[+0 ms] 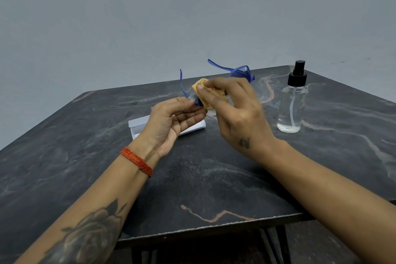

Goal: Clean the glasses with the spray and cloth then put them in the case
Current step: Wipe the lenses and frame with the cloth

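Both hands up over the table, working close together.
Left hand (171, 121), palm up, pinches the glasses (240, 74); right hand (233, 109), knuckles up, presses the cloth (212, 95) with curled fingers.

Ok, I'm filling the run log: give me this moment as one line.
step: wiping lens | left hand: holds blue glasses | right hand: rubs yellow cloth | spray bottle: upright, untouched | white case: on table

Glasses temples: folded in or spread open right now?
Spread open. Both blue temples of the glasses stick out from the frame while the left hand holds it.
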### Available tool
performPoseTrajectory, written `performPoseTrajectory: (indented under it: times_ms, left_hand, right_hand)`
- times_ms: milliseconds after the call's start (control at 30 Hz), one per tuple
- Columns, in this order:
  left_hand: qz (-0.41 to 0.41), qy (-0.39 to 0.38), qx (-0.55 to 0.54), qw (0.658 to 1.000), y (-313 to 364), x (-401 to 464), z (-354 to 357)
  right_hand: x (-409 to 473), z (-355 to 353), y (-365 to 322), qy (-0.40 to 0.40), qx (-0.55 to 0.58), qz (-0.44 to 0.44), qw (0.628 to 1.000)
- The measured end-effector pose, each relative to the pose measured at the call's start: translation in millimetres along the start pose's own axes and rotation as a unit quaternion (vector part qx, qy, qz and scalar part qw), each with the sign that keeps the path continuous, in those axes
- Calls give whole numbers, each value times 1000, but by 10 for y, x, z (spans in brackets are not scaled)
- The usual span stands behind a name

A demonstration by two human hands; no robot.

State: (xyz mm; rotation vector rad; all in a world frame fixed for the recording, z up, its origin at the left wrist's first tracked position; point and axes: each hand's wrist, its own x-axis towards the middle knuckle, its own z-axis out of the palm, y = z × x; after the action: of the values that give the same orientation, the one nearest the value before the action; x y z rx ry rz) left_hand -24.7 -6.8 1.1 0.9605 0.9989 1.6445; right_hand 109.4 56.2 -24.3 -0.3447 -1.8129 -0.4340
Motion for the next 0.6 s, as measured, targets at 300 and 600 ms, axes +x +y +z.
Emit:
performPoseTrajectory:
  times_ms: [300,600]
  left_hand:
    - [3,-6,-17,1000,13,12,-18]
    - [45,30,20,998,30,65,-72]
  right_hand:
    - [-23,8,69,20,45,-46,998]
    - [67,-103,136,107,39,97,989]
